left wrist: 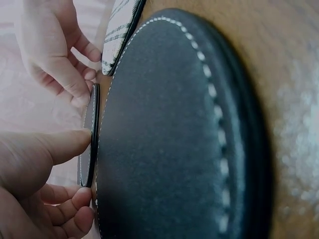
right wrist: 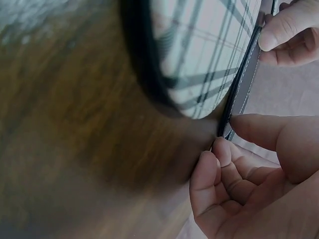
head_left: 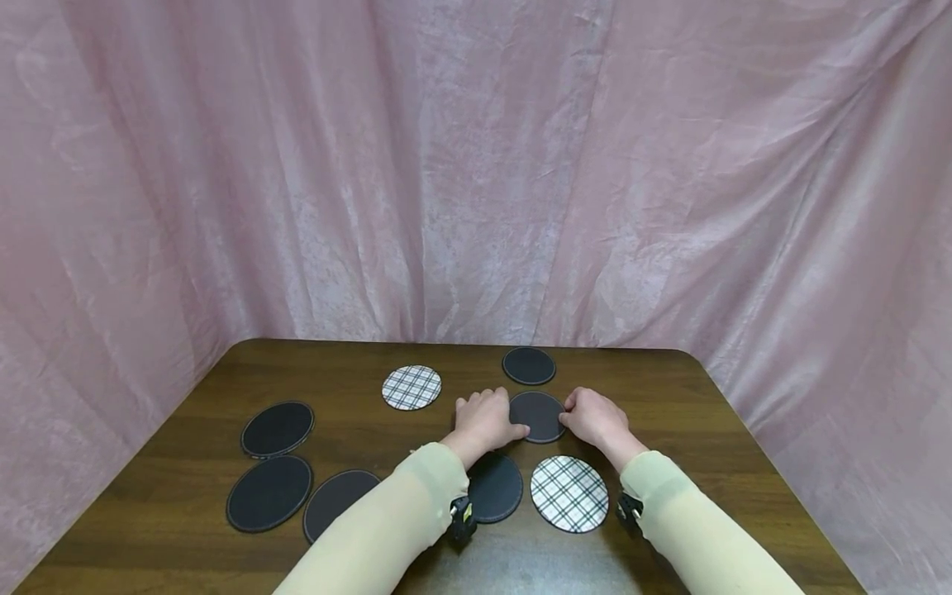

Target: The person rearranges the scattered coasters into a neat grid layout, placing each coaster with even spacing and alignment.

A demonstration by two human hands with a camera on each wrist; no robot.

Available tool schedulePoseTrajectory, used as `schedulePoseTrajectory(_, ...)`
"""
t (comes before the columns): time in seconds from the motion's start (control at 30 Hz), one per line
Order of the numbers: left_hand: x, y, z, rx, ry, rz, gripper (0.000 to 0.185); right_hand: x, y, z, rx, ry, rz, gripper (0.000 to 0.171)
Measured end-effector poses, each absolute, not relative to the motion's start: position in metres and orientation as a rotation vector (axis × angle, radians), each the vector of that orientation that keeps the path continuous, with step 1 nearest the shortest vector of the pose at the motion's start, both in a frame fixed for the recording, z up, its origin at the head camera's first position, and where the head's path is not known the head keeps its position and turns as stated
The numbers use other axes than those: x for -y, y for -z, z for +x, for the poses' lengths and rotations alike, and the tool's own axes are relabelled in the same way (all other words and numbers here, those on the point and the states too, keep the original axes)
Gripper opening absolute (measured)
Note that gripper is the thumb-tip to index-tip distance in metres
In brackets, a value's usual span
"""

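Observation:
A round dark coaster with pale edge stitching lies between the two hands at mid-table. My left hand grips its left side, thumb on the top face and fingers at the rim in the left wrist view. On the opposite side, my right hand pinches the rim, its thumb above and curled fingertips below the edge. Nearer to me are another dark coaster, partly behind the left forearm in the head view, and a white plaid coaster. One more dark coaster sits just beyond the gripped one.
A second plaid coaster lies at the back, left of centre. Toward the left side are three dark coasters: one farther back, one in front of it, and one partly covered by the left sleeve. A pink curtain hangs behind the wooden table.

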State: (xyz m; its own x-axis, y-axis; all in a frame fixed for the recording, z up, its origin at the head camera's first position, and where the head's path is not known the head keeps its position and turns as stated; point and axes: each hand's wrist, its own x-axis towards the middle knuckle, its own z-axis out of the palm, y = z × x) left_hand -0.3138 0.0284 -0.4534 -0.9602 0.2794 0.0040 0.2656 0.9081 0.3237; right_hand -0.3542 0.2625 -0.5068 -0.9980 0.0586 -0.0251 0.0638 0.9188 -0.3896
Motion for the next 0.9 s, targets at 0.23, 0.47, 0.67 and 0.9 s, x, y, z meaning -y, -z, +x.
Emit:
schedulePoseTrajectory(0.23,-0.022,0.449,-0.324,-3.034,-0.575,0.446,0.054,-0.260,0.499,-0.357,-3.067,0.590,0.068,0.031)
schedulePoseTrajectory(0.47,-0.015,0.444,-0.345,-3.059,-0.593,0.388,0.056,-0.235,0.433,-0.322,-3.057,0.618,0.086,0.043)
schedulePoseTrajectory(0.67,-0.010,0.434,-0.357,-3.063,-0.648,0.341,0.058,-0.236,0.425,-0.343,-3.070,0.605,0.114,0.050)
schedulePoseTrajectory(0.9,-0.013,0.438,-0.372,-3.079,-0.613,0.316,0.054,-0.233,0.430,-0.365,-3.049,0.633,0.109,0.062)
